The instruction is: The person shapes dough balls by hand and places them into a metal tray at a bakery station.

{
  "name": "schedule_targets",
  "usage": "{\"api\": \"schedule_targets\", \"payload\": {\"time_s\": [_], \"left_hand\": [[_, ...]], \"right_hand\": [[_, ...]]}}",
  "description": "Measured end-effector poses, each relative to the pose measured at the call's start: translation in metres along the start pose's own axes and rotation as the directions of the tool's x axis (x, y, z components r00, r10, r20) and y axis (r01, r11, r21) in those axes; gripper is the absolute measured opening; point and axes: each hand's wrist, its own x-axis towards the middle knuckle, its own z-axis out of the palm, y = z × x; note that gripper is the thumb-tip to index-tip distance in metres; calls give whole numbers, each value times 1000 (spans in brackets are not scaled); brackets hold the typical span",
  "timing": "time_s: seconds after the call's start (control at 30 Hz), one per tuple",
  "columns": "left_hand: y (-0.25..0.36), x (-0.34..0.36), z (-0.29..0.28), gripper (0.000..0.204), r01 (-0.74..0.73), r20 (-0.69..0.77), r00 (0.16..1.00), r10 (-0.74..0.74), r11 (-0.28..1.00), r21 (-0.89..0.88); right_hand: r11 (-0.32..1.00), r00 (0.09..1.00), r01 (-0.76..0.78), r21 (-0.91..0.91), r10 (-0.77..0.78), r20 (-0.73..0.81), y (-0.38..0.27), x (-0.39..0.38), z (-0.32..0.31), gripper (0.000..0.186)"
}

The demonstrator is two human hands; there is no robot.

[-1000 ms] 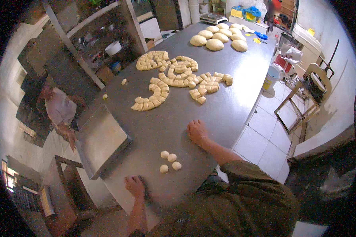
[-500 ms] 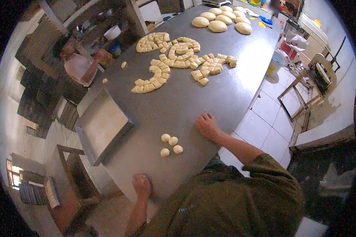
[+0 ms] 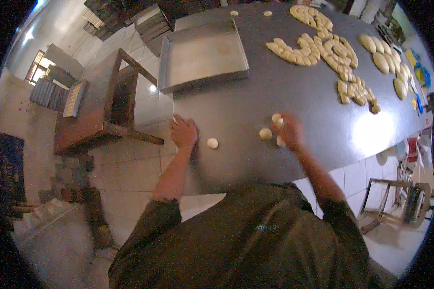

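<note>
Small round dough balls lie on the grey metal table (image 3: 236, 108) in front of me. One dough ball (image 3: 212, 143) rests by itself to the right of my left hand (image 3: 183, 132). That hand is on the table's left edge, its fingers stretched forward and slightly apart. My right hand (image 3: 290, 131), smeared by motion, is over a small group of dough balls. A dough ball (image 3: 265, 134) sits just left of it, another (image 3: 277, 118) touches its fingertips, and a third (image 3: 281, 141) is partly hidden under it. Its finger pose is unclear.
A shallow metal tray (image 3: 205, 79) stands at the table's far left. Cut dough strips (image 3: 335, 53) curl across the far right, with large dough loaves (image 3: 383, 55) beyond. A wooden table (image 3: 89, 115) is at left, a chair (image 3: 395, 200) at right.
The view has swung left. My right hand has come from the table's right side to the dough balls. One ball now lies apart on the left. My left hand's fingers have stretched out.
</note>
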Motion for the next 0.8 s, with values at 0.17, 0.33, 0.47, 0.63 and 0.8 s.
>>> {"api": "schedule_targets", "payload": {"time_s": [0.17, 0.33, 0.47, 0.63, 0.8], "left_hand": [[3, -4, -7, 70, 47, 72, 997, -40, 994, -96], [7, -7, -12, 74, 90, 123, 990, -72, 986, -142], [16, -6, -43, 77, 128, 125, 987, -105, 974, -190], [21, 4, -56, 79, 127, 250, 964, -88, 982, -142], [14, 7, -49, 81, 151, 291, 953, -84, 965, -216]], "right_hand": [[755, 729, 587, 292, -650, 214, -120, -48, 117, 47], [947, 785, 193, 256, -305, 539, -141, -11, 107, 39], [959, 918, 78, 272, -176, 356, -212, 95, 95, 37], [897, 972, 229, 379, -228, -49, -268, 224, 183, 30], [920, 992, 81, 382, -111, 55, -231, 286, 228, 30]]}}
